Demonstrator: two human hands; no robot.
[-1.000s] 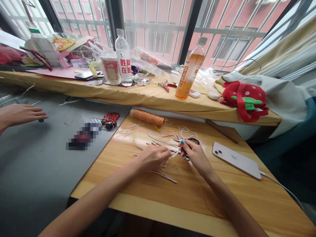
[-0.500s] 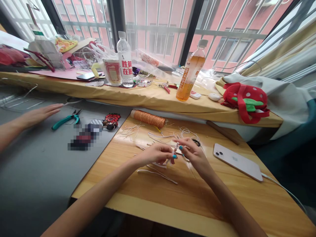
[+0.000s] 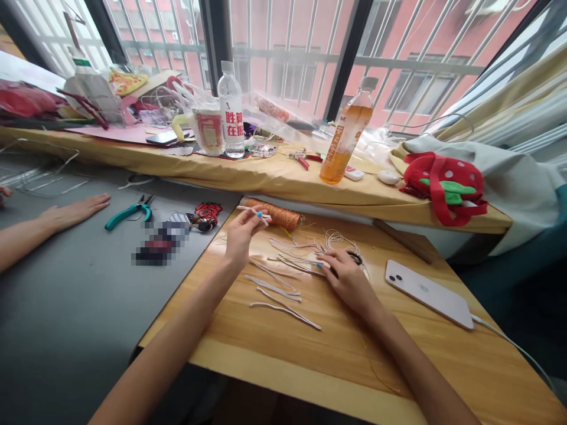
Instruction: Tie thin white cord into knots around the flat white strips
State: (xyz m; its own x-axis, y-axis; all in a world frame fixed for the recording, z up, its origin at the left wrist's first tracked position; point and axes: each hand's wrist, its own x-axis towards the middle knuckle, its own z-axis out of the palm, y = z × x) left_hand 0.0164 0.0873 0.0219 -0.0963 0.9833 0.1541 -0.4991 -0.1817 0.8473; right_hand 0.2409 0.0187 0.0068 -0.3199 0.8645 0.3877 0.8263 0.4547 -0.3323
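Observation:
Raised over the left part of the wooden table, my left hand [image 3: 243, 233] pinches a short white cord [image 3: 266, 219] between thumb and fingers. Lower and to the right, my right hand [image 3: 348, 280] is closed around a pair of scissors lying on the table, whose dark handle loop [image 3: 355, 257] shows behind the fingers. Much of the scissors is hidden under that hand. Several cut white cords [image 3: 286, 316] lie between my forearms, and a looser coil of thin cord [image 3: 339, 239] is just beyond my right hand. Behind my left hand lies a spool of orange thread [image 3: 283, 218].
A pale phone [image 3: 427, 295] with a cable lies at right, near a brown wooden strip [image 3: 403, 241]. Another person's hand [image 3: 75, 212] rests on the grey table beside teal pliers [image 3: 128, 213]. On the sill stand a water bottle [image 3: 231, 112] and a tea bottle [image 3: 348, 133].
My hands have parted: the left has moved up and left with the white cord, the right has come down onto the scissors. The other person's hand has lowered to the grey table.

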